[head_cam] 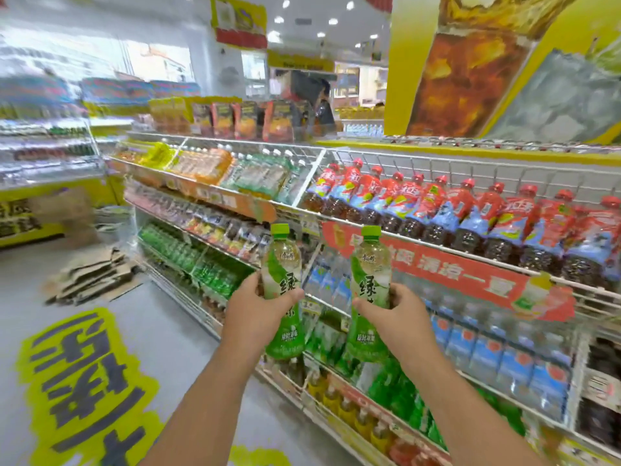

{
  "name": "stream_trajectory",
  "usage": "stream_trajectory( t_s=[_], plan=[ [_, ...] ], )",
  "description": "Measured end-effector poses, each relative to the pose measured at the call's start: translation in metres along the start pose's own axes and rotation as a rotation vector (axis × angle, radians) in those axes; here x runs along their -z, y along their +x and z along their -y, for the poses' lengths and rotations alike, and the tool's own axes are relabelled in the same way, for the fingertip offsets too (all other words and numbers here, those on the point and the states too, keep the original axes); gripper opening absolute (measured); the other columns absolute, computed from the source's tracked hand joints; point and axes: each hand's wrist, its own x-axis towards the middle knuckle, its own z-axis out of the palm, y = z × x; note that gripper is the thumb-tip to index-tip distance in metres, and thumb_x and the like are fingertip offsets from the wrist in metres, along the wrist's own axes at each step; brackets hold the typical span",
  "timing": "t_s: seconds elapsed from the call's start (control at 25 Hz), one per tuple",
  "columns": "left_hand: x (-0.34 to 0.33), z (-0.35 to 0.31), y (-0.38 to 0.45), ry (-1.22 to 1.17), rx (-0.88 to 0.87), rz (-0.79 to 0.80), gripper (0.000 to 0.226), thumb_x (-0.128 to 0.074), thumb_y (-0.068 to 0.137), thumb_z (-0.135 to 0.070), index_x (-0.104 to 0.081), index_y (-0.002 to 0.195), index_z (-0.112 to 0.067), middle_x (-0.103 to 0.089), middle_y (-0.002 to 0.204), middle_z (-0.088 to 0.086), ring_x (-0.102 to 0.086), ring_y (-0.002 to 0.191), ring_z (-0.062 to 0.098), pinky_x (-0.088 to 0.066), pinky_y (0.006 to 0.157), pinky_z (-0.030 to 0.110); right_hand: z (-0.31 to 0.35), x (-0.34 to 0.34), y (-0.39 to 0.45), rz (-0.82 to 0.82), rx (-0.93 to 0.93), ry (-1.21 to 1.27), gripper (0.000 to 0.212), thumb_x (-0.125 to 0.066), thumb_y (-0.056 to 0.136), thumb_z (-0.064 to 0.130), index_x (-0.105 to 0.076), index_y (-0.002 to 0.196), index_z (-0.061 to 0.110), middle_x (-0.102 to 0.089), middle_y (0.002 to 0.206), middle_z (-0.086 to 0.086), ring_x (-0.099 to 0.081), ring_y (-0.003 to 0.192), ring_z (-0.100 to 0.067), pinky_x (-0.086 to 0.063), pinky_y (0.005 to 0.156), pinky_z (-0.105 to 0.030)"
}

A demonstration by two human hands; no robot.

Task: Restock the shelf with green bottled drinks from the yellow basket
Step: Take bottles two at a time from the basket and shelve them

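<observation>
Bright, even light from recessed ceiling lamps (279,19); shadows faint. Heavy motion blur on the left shelving (47,146) and backdrop. Wide-angle bowing at edges. Centre comparatively sharp, compression smearing throughout.

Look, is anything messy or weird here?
Yes: flattened brown cardboard boxes lie in a loose pile on the grey floor beside the wire drink shelves, where people walk. No spills show.

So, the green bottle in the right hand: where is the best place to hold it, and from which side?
Around the middle of the body, from the side facing the person, as the right hand does now. The green bottle stands upright with its cap on top, and its label band gives the fingers a round grip, leaving the base free for the shelf.
</observation>
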Motion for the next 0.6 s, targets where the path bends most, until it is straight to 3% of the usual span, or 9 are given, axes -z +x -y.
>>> stream_trajectory(
  t_s=[0.16,0.28,0.44,0.6],
  plan=[
    [0.079,0.026,0.061,0.017,-0.003,-0.027,0.049,-0.086,0.068,-0.051,-0.066,0.109,-0.034,-0.071,0.101,-0.016,-0.067,0.098,0.012,-0.057,0.091,0.045,0.030,-0.101,0.021,0.033,-0.011,0.008,0.033,-0.083,0.084,0.035,-0.062,0.108,0.028,-0.071,0.099,0.009,-0.067,0.084,-0.007,-0.057,0.070,-0.030],
    [0.124,0.046,0.109,0.000,0.017,-0.051,0.039,-0.088,0.067,-0.045,-0.070,0.099,-0.034,-0.075,0.095,-0.015,-0.071,0.092,0.011,-0.059,0.086,0.042,0.050,-0.163,0.042,0.085,0.002,-0.037,0.036,-0.080,0.088,0.033,-0.048,0.103,0.030,-0.051,0.086,0.025,-0.049,0.071,0.007,-0.042,0.061,-0.012],
    [0.157,0.070,0.183,-0.019,0.027,-0.084,0.031,-0.088,0.072,-0.040,-0.071,0.098,-0.035,-0.075,0.093,-0.016,-0.071,0.091,0.009,-0.056,0.077,0.034,0.062,-0.225,0.098,0.112,0.027,-0.078,0.043,-0.081,0.086,0.036,-0.049,0.113,0.031,-0.044,0.087,0.028,-0.043,0.072,0.009,-0.042,0.072,-0.023],
    [0.166,0.101,0.256,-0.017,0.048,-0.098,0.048,-0.088,0.069,-0.044,-0.067,0.111,-0.037,-0.074,0.104,-0.016,-0.071,0.095,0.007,-0.058,0.081,0.037,0.051,-0.282,0.170,0.136,0.039,-0.052,0.042,-0.081,0.086,0.037,-0.046,0.110,0.032,-0.048,0.089,0.020,-0.046,0.073,0.004,-0.042,0.078,-0.027]
  ],
)
